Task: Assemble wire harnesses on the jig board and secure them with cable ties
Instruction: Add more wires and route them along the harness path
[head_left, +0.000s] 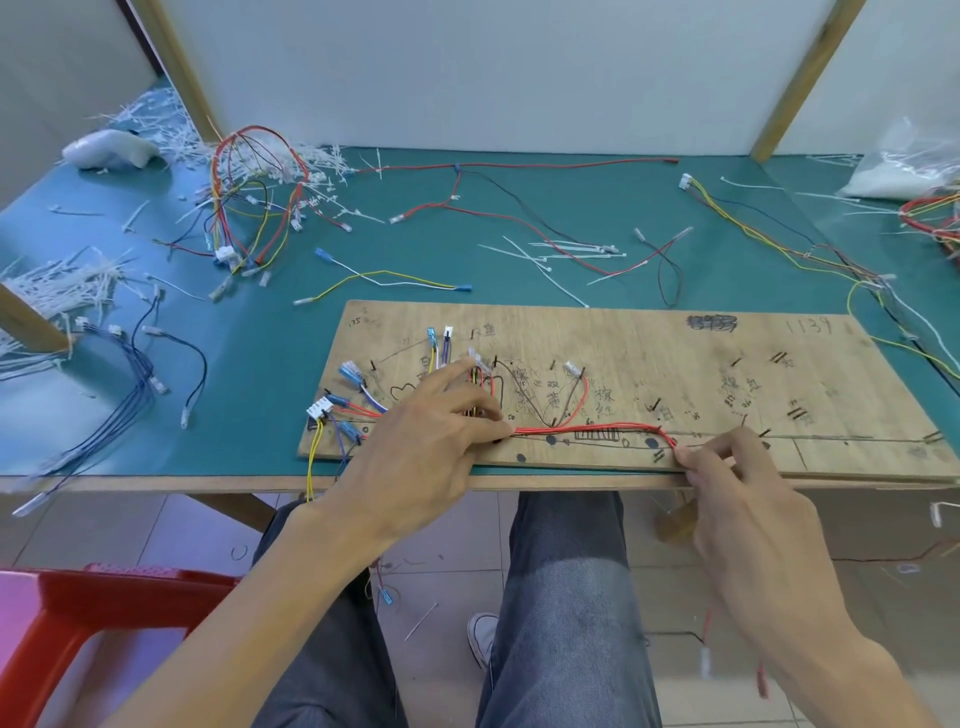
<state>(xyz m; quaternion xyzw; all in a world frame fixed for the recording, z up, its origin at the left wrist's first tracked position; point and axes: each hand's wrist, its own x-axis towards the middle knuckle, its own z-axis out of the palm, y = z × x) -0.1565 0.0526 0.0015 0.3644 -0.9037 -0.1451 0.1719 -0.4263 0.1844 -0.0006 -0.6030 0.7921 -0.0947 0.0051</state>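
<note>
A wooden jig board (675, 364) with nails and pen marks lies at the table's near edge. A bundle of red wires (587, 429) runs along its front, with blue and white connectors (332, 405) fanned out at the board's left end. My left hand (436, 431) lies on the board and pinches the left end of the red run. My right hand (727, 473) pinches the same wires at the right end, by the board's front edge; red wire tails hang below it.
Loose white cable ties (561, 254) lie beyond the board on the green table (260, 322), with piles of ties (57, 286) at left. Finished harnesses (249, 197) sit at back left, loose wires (779, 244) at right. A red stool (78, 618) stands lower left.
</note>
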